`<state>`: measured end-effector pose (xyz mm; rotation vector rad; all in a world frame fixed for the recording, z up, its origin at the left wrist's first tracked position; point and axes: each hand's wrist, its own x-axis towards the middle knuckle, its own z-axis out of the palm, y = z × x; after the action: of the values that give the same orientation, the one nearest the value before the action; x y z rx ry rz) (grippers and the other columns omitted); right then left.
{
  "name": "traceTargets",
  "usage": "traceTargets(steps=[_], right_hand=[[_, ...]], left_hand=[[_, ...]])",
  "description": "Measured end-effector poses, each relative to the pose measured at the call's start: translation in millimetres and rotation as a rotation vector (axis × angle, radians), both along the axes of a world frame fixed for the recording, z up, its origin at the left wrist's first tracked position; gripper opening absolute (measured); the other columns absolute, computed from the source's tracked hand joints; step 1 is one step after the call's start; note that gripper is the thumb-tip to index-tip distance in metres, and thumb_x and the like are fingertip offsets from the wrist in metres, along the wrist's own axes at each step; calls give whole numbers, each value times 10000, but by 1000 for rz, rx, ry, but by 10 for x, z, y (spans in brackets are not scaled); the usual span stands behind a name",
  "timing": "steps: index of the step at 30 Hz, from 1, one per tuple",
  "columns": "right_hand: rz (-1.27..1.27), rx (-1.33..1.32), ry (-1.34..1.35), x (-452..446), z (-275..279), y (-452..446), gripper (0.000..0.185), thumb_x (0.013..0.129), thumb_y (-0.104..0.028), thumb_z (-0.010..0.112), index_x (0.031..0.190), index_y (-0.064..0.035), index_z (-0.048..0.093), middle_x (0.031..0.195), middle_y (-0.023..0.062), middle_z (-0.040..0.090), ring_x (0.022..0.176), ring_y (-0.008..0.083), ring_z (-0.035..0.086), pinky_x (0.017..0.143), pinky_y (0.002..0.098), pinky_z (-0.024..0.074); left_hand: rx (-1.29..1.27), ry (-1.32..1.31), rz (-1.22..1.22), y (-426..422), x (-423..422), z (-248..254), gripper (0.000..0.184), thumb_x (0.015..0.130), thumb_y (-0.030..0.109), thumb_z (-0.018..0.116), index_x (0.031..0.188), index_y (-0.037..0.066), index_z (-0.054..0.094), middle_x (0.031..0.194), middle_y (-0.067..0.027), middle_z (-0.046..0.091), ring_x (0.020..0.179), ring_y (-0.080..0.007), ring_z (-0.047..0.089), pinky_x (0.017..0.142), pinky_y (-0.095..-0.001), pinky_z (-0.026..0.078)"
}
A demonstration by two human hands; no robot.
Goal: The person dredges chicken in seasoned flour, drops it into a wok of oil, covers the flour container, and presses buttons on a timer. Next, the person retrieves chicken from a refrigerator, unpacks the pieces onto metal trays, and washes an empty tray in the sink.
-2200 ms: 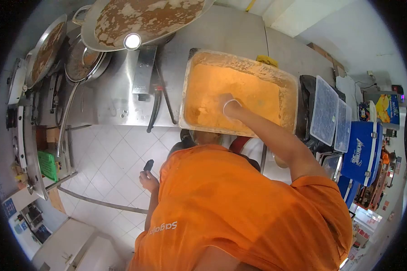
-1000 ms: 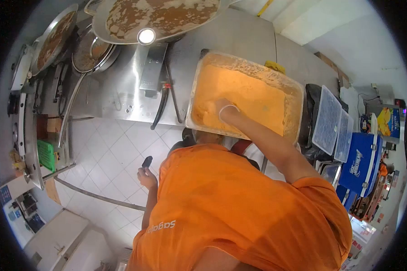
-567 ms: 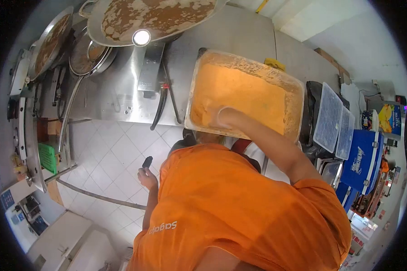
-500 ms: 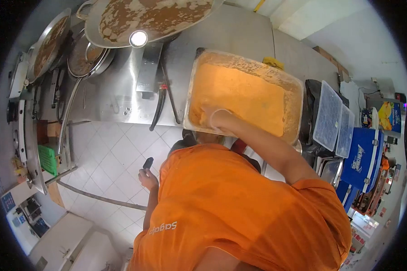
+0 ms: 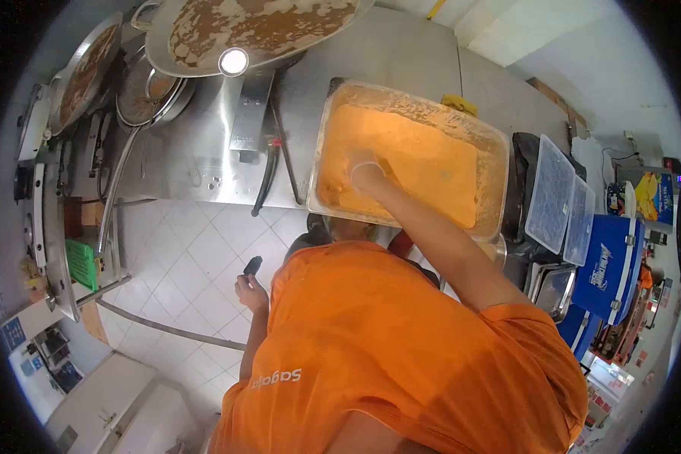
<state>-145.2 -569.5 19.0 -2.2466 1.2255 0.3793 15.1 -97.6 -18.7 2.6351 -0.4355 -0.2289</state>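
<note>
My right hand [image 5: 365,169] is in a clear rectangular tub [image 5: 501,193] of orange powder [image 5: 424,159]. It sits toward the tub's left side, with a pale band around the wrist. The fingers are blurred and sunk in the powder, so their grip does not show. My left hand [image 5: 251,293] hangs low at the left, above the tiled floor. Its fingers are closed round a small black object [image 5: 253,265] whose kind I cannot make out.
The tub stands at the edge of a steel counter [image 5: 401,45]. A large pan of brown liquid [image 5: 257,30] and a long-handled strainer [image 5: 140,106] are at the left. A black hose [image 5: 265,178] hangs over the edge. Clear lids [image 5: 550,193] and a blue cooler [image 5: 605,268] stand at the right.
My right hand has moved away from the tub's near left corner, farther into the powder. My left hand still holds the black object, which has turned slightly.
</note>
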Motion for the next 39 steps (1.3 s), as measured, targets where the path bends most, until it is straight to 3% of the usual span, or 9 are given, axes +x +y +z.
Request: traceTargets(steps=[7, 10, 16, 23, 25, 30, 34, 37, 39], right_hand=[[-115, -35, -147, 90, 727, 263, 222, 910, -137, 554, 984, -14, 722, 1096, 246, 685, 984, 371, 687, 817, 484, 547], [211, 27, 154, 285, 1404, 513, 258, 923, -165, 544, 1080, -31, 700, 1156, 218, 676, 1018, 364, 677, 833, 463, 552], [278, 11, -129, -12, 624, 23, 314, 885, -231, 601, 1118, -43, 695, 1137, 203, 687, 999, 359, 685, 818, 437, 557], [329, -132, 210, -67, 2, -128, 317, 791, -229, 700, 1070, -81, 727, 1035, 179, 721, 976, 336, 700, 814, 427, 563], [404, -96, 167, -24, 435, -172, 265, 708, -146, 785, 963, -78, 757, 968, 169, 737, 934, 287, 722, 790, 406, 580], [511, -124, 219, 20, 0, -189, 236, 797, -215, 690, 978, -73, 741, 962, 192, 723, 891, 356, 708, 782, 430, 567], [81, -131, -38, 23, 466, 176, 226, 845, -228, 630, 974, -74, 734, 973, 199, 717, 899, 377, 697, 791, 453, 555], [325, -22, -27, -132, 487, -124, 216, 866, -180, 587, 957, -48, 732, 976, 200, 714, 897, 368, 695, 774, 450, 556], [526, -277, -151, -373, 280, -155, 210, 879, -167, 574, 957, -52, 731, 961, 201, 713, 878, 368, 695, 763, 446, 558]], left_hand=[[82, 16, 30, 110, -13, 14, 183, 958, 236, 563, 997, 57, 550, 981, -159, 590, 935, -387, 574, 756, -530, 461], [93, 42, 54, 163, -65, 67, 181, 960, 246, 560, 997, 70, 549, 980, -156, 591, 940, -384, 574, 762, -537, 460], [98, 21, 5, 122, -49, 61, 191, 963, 249, 556, 968, 59, 539, 959, -150, 584, 943, -372, 565, 778, -525, 455], [57, 30, 50, 123, -54, 83, 184, 961, 241, 565, 958, 58, 547, 951, -148, 581, 927, -371, 565, 759, -526, 454], [78, 9, 33, 169, -79, 60, 182, 961, 240, 566, 956, 59, 549, 947, -148, 580, 924, -370, 566, 752, -524, 452], [93, -21, 26, 191, -86, 58, 178, 961, 243, 565, 967, 66, 550, 942, -146, 578, 927, -370, 568, 751, -523, 454], [128, 13, 19, 166, -89, 111, 180, 958, 245, 568, 970, 67, 548, 943, -148, 579, 927, -375, 572, 750, -527, 455], [118, -16, -6, 198, -79, 41, 187, 954, 251, 570, 965, 66, 547, 947, -146, 581, 923, -378, 576, 748, -528, 455], [90, -30, 2, 160, -84, 1, 193, 954, 257, 568, 964, 66, 547, 953, -144, 584, 925, -378, 577, 749, -528, 456]])
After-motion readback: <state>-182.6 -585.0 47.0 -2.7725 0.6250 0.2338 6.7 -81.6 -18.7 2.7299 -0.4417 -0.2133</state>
